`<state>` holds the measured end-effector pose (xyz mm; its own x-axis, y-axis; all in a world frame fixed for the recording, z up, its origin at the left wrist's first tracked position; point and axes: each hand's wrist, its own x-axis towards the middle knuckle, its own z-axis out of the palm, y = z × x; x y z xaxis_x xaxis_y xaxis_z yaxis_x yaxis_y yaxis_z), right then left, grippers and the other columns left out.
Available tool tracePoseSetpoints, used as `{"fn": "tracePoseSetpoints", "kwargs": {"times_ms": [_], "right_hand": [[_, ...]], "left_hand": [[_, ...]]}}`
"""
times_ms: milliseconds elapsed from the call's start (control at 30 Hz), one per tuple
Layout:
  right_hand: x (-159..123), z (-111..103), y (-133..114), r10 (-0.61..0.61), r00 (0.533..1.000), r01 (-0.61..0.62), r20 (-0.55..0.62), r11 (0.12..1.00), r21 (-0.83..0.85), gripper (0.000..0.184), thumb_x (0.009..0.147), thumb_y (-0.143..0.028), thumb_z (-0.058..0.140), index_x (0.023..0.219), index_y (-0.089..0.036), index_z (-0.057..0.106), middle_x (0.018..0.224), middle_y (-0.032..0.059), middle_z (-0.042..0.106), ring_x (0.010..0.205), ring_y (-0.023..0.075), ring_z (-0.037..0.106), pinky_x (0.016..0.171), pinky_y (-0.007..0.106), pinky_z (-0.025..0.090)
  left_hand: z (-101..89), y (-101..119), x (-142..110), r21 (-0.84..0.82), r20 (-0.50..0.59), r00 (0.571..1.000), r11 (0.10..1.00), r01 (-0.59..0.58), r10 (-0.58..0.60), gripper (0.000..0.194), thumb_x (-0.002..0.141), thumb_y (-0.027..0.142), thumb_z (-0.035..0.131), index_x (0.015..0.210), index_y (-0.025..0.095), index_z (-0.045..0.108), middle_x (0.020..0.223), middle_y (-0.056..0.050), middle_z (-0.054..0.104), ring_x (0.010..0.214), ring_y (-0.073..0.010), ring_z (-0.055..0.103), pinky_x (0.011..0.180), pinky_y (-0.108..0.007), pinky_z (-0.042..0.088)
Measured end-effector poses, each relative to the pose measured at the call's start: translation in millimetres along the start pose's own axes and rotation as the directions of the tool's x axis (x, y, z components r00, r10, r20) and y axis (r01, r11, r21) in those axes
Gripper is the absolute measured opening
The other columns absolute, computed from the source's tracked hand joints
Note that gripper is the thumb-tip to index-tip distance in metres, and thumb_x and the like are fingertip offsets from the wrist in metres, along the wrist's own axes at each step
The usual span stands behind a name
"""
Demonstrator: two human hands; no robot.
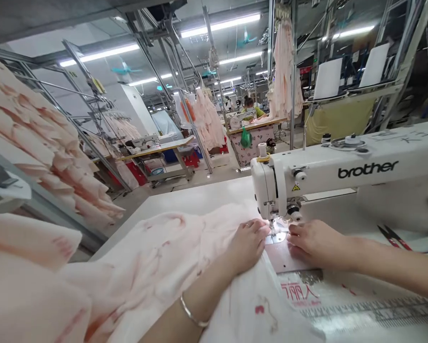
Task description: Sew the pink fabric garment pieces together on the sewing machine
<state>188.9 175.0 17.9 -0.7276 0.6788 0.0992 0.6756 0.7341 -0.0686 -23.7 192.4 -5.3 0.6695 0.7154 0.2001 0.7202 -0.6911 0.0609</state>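
White-pink printed fabric (171, 247) spreads from lower left to lower center, its inner edge reaching the needle area right of center. Left hand (248, 245) lies palm-down on it, fingers extended, not closed, tips just left of the presser foot (271, 225); silver bracelet (192, 312) on that forearm. Right hand (316, 245) is just right of the needle plate (277, 237), fingers bent, tips near the foot; can't tell if it's pinching anything. Sewing machine (317, 164), white, "brother" on the arm, fills center right, lamp lit at the needle. Red-handled scissors (396, 239) lie on the table, right side of the frame, above the right forearm. Ruler scale (371, 312) at lower right. Two white thread cones (328, 78) upper right. Peach garment pieces (42, 138) hang upper left. Background, upper center: person in a yellow-green top (259, 112) at another machine, green bag (246, 138) hanging off that table, tube lights (221, 25) overhead.
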Motion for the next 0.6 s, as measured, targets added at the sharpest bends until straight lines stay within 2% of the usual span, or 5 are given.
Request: {"fn": "tracePoseSetpoints", "kwargs": {"times_ms": [167, 267, 433, 500, 600], "right_hand": [[-31.1, 7.2, -60.4, 0.118, 0.989, -0.13, 0.09, 0.983, 0.133, 0.028, 0.081, -0.042, 0.05, 0.072, -0.016, 0.058, 0.074, 0.0064, 0.058, 0.066, 0.0226, 0.056, 0.057, 0.031, 0.034], [-29.4, 13.1, -80.2, 0.26, 0.952, -0.299, 0.16, 0.898, 0.321, 0.016, 0.072, -0.032, 0.06, 0.07, -0.017, 0.055, 0.08, 0.0054, 0.057, 0.072, 0.0218, 0.055, 0.061, 0.029, 0.035], [-0.9, 17.0, -61.2, 0.439, 0.871, -0.49, 0.22, 0.749, 0.446, 0.011, 0.083, -0.025, 0.047, 0.083, -0.015, 0.053, 0.08, 0.0048, 0.055, 0.067, 0.0156, 0.052, 0.056, 0.027, 0.039], [5.9, 17.3, -44.8, 0.474, 0.834, -0.55, 0.283, 0.666, 0.504, 0.017, 0.086, -0.029, 0.047, 0.092, -0.014, 0.051, 0.079, 0.002, 0.054, 0.061, 0.0113, 0.051, 0.052, 0.024, 0.041], [6.7, 18.5, -25.8, 0.476, 0.784, -0.619, 0.398, 0.556, 0.555, 0.022, 0.088, -0.033, 0.047, 0.098, -0.013, 0.05, 0.072, -0.0019, 0.051, 0.048, 0.0062, 0.045, 0.042, 0.019, 0.039]], "left_hand": [[2.6, 0.9, -4.7, -0.021, 0.028, 0.993, 0.993, 0.116, -0.116, 0.029, 0.091, 0.024, 0.033, 0.115, 0.028, 0.049, 0.127, 0.004, 0.047, 0.118, -0.0109, 0.036, 0.1, -0.029, 0.029], [-1.0, -11.7, -7.1, 0.02, 0.061, 0.956, 0.958, 0.286, -0.287, 0.031, 0.091, 0.031, 0.036, 0.12, 0.026, 0.046, 0.13, 0.0, 0.044, 0.122, -0.0174, 0.033, 0.103, -0.041, 0.024], [-30.3, -20.0, -21.4, 0.166, 0.077, 0.78, 0.779, 0.605, -0.622, 0.038, 0.087, 0.033, 0.047, 0.121, 0.016, 0.043, 0.129, -0.011, 0.04, 0.117, -0.0279, 0.039, 0.095, -0.054, 0.03], [-46.7, -4.3, -31.4, 0.186, 0.151, 0.772, 0.785, 0.591, -0.618, 0.034, 0.087, 0.033, 0.046, 0.115, 0.014, 0.047, 0.12, -0.01, 0.048, 0.108, -0.0245, 0.047, 0.091, -0.049, 0.036], [-66.7, 30.0, -46.6, 0.126, 0.411, 0.787, 0.883, 0.452, -0.461, 0.024, 0.087, 0.033, 0.044, 0.093, 0.013, 0.058, 0.091, -0.005, 0.061, 0.083, -0.0165, 0.057, 0.076, -0.036, 0.045]]}}
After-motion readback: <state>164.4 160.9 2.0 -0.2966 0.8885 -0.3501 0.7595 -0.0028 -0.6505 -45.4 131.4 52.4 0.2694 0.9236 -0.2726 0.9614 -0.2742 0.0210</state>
